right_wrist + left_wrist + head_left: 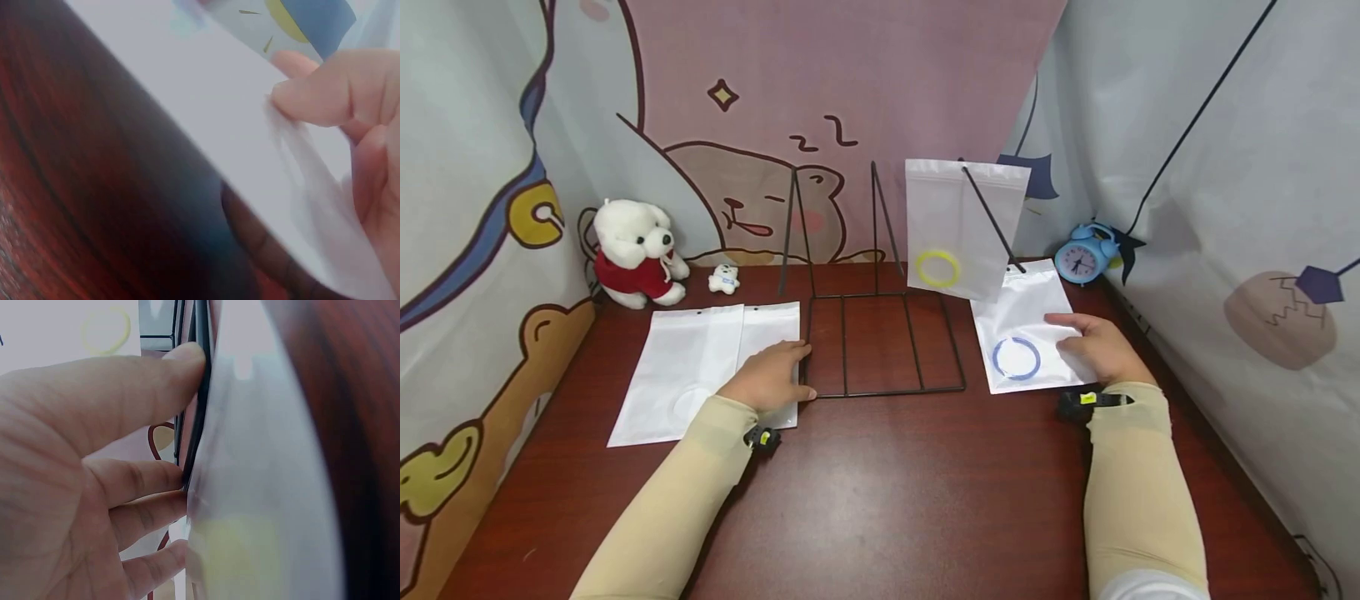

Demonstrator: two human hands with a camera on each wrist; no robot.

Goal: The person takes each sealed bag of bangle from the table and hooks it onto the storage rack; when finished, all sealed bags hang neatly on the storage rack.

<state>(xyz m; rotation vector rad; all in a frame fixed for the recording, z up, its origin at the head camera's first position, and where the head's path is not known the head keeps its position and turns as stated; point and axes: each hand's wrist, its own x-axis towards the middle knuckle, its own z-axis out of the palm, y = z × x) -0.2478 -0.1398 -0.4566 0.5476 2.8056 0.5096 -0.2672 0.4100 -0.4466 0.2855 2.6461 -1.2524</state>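
Note:
My left hand (767, 375) touches the left side of a black wire rack (845, 350), its thumb and fingertips resting along the rod in the left wrist view. Under that hand lie overlapping white zip bags (688, 354). My right hand (1105, 346) pinches the right edge of a white zip bag (1022, 321) with a blue ring on it. In the right wrist view the thumb is on top of this bag (206, 106) and fingers show beneath. Another white zip bag (940, 217), with a yellow ring, stands upright at the rack's right end.
A white plush dog (632, 246) in a red top sits at the back left, beside a tiny white plush toy (724, 279). A blue alarm clock (1084, 254) stands at the back right. Printed curtains (887, 83) enclose the brown table (917, 500).

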